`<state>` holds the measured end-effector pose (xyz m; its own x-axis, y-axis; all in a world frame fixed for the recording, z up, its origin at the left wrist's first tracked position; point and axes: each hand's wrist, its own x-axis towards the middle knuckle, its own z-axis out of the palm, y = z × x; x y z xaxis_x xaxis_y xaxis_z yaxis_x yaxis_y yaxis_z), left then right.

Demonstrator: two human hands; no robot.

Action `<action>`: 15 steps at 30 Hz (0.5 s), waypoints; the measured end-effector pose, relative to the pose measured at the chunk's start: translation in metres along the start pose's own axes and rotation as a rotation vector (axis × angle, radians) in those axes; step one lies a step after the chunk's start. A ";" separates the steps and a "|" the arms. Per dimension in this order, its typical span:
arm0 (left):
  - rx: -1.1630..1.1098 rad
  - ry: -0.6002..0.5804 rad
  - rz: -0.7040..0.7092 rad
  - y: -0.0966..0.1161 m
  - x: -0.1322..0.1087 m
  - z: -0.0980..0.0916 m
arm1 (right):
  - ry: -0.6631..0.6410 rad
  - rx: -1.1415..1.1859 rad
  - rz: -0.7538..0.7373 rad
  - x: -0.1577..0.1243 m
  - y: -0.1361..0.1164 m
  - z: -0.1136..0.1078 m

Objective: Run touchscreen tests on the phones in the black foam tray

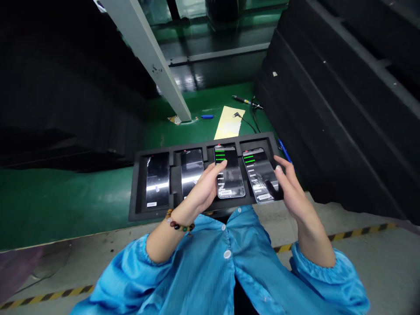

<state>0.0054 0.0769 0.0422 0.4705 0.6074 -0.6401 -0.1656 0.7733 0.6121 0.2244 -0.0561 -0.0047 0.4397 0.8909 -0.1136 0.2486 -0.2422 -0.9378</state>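
A black foam tray (141, 214) with a row of compartments lies in front of me. My left hand (208, 183) grips a smartphone (231, 179) by its left side, thumb over the lit screen, which shows green and white text lines. A second lit smartphone (260, 179), tilted, is at my right hand (292, 188). That hand is around its right edge, with the thumb raised near the screen and the lower fingers hidden. Two dark-screened smartphones, one at far left (157, 183) and one beside it (192, 168), rest in the left compartments; my left hand partly covers the latter.
Behind the tray, the green tabletop (160, 138) holds a yellow paper (229, 122), a black cable (254, 116), a pen (243, 100) and a blue cap (207, 117). A blue pen (285, 151) lies right. Black stacks (328, 109) and a metal post (154, 61) stand close by.
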 end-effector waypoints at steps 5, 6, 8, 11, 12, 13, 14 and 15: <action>-0.007 0.011 -0.060 -0.004 -0.018 -0.007 | 0.021 -0.241 0.047 -0.030 -0.036 -0.012; 0.002 0.003 -0.057 -0.006 -0.022 -0.008 | 0.042 -0.323 -0.014 -0.028 -0.044 -0.014; 0.027 -0.018 -0.052 -0.008 -0.030 -0.011 | 0.068 -0.455 -0.167 -0.006 -0.058 -0.015; 0.101 -0.038 -0.053 -0.011 -0.041 -0.018 | 0.051 -0.585 -0.289 0.077 -0.064 -0.004; 0.142 -0.041 -0.047 -0.011 -0.045 -0.022 | 0.071 -0.644 -0.270 0.112 -0.061 0.003; 0.195 -0.042 -0.028 -0.012 -0.049 -0.025 | 0.107 -0.693 -0.225 0.148 -0.057 0.010; 0.256 -0.038 0.003 -0.013 -0.053 -0.029 | 0.145 -0.722 -0.176 0.181 -0.053 0.018; 0.319 -0.026 0.045 -0.013 -0.058 -0.033 | 0.169 -0.722 -0.145 0.210 -0.048 0.025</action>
<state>-0.0487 0.0377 0.0556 0.4917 0.6318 -0.5993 0.0909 0.6472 0.7569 0.2833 0.1523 0.0083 0.4713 0.8762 0.1006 0.7922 -0.3704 -0.4850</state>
